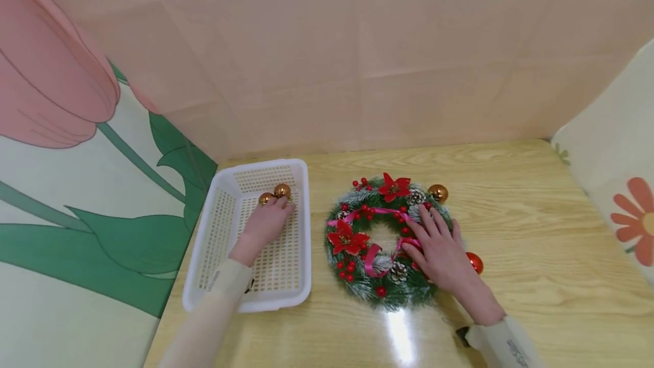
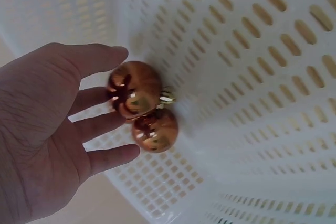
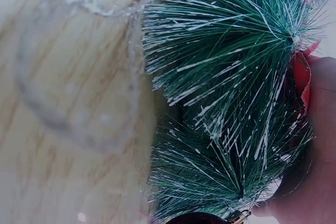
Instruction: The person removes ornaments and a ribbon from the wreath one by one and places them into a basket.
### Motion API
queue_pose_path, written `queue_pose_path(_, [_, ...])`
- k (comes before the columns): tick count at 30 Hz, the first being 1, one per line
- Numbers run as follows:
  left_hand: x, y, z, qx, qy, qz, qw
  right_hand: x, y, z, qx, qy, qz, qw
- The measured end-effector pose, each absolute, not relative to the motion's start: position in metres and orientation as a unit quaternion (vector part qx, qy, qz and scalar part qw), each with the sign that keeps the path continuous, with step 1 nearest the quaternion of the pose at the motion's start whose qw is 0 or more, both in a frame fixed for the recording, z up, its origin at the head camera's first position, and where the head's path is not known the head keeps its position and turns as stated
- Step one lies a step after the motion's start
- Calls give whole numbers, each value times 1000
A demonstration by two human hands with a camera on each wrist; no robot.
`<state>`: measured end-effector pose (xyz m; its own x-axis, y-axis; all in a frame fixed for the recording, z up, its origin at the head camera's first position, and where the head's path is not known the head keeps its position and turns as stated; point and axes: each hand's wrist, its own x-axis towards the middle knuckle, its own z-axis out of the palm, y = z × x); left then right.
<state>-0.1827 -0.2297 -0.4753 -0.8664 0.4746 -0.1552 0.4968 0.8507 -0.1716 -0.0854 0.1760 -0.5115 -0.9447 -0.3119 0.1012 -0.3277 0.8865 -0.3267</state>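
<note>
My left hand reaches down into a white plastic basket, beside two shiny copper-coloured bauble ornaments. In the left wrist view the thumb lies along the upper edge of the larger-looking bauble, and the fingers extend toward it, some tips hidden behind it. The second bauble sits against the first, near the little finger. My right hand rests with spread fingers on the right side of a green Christmas wreath. Red flowers, berries, pine cones and a pink ribbon decorate the wreath.
At the wreath's upper right edge is another copper bauble, and a red bauble shows beside my right wrist. A clear looped cord lies near the wreath on the wooden table. Cloth-covered walls border the table.
</note>
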Motion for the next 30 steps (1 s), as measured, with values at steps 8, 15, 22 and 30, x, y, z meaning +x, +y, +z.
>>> queue_pose_path(8, [-179,-216,-455,278,955,-98,0,-89,181,-509,167,-970,175,30])
queue_pose_path(15, [-156,-204,-422,236,966,-97,-40,-89,177,-510,173,-971,164,23])
queue_pose_path(22, [-127,-215,-366,194,978,-28,-77,-91,174,-512,172,-970,165,36])
queue_pose_path(30, [-102,-253,-334,156,984,60,-55,-89,177,-512,164,-972,167,28])
